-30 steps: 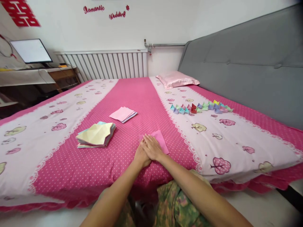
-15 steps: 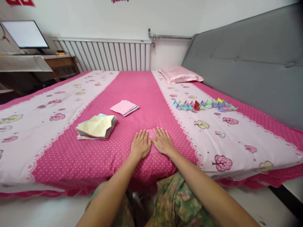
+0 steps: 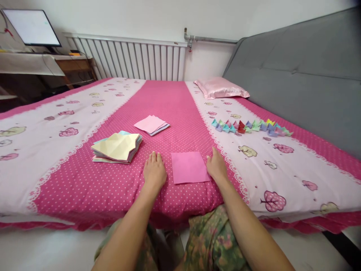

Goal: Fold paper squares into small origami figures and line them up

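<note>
A square sheet of pink paper (image 3: 189, 168) lies flat on the polka-dot bedspread in front of me. To its left, my left hand (image 3: 154, 171) rests palm down on the bedspread, open, its fingers stretched forward and apart from the sheet. My right hand (image 3: 217, 165) is open at the sheet's right edge, thumb towards the paper; whether it touches the edge I cannot tell. Farther off to the left sits a stack of creased papers (image 3: 117, 147) with a yellow sheet on top. Behind that stack is a smaller pile of pale pink paper squares (image 3: 152, 124).
Several small folded paper pieces (image 3: 241, 126) in many colours stand in rows on the right of the bed. A pink pillow (image 3: 221, 88) lies at the far right by the grey headboard (image 3: 299, 75). A radiator (image 3: 141, 58) and a desk with a monitor (image 3: 31, 28) are beyond.
Both hands have parted from the pink paper, left hand to the left and right hand to the right, uncovering the whole sheet. The camera view has shifted slightly.
</note>
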A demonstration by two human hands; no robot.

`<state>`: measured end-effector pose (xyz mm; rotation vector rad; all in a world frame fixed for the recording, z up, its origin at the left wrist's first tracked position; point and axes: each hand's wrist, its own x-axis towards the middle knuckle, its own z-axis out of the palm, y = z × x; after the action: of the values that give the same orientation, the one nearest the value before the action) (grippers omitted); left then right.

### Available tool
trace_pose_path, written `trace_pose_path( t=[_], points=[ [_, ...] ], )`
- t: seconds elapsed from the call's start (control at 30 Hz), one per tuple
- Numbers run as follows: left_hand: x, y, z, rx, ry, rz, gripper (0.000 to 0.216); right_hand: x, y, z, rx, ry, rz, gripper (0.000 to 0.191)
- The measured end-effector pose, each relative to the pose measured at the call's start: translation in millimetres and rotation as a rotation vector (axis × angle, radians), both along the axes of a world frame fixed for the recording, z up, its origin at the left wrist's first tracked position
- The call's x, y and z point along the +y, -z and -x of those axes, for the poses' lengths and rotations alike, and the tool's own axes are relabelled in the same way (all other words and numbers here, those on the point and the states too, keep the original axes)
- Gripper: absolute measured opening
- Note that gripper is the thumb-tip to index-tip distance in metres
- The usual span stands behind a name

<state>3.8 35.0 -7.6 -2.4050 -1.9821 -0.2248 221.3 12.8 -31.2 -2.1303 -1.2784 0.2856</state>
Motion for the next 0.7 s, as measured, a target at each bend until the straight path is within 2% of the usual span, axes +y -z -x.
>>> trace_pose_path(
  t=[0.1, 0.23, 0.33, 0.4, 0.53, 0.63, 0.7],
  points=[
    [0, -5.4, 0, -0.061, 0.046, 0.033, 0.046, 0, -3.2, -6, 0.164, 0.003, -0.029, 0.052],
    [0, -2.9, -3, -0.140, 0.180, 0.103, 0.049, -2, -2.2, -2, 0.265, -0.061, -0.007, 0.052],
    [0, -0.3, -4, -0.180, 0.169, 0.103, 0.050, -5, -2.1, 6, 0.401, -0.132, 0.002, 0.052],
    [0, -1.5, -2, -0.230, 0.132, 0.072, 0.048, -7, -4.8, 10, 0.606, -0.169, -0.025, 0.053],
    [0, -9.7, 0, -0.417, 0.015, 0.010, 0.040, -9, -14.1, 18, 1.120, -0.155, -0.232, 0.057],
    [-2, -14.4, -1, -0.629, -0.091, 0.026, 0.045, -6, -18.5, 25, 1.242, -0.154, -0.469, 0.049],
    [-5, -15.3, -5, -0.828, -0.125, 0.108, 0.055, -4, -18.6, 32, 1.296, -0.153, -0.589, 0.038]
  ],
)
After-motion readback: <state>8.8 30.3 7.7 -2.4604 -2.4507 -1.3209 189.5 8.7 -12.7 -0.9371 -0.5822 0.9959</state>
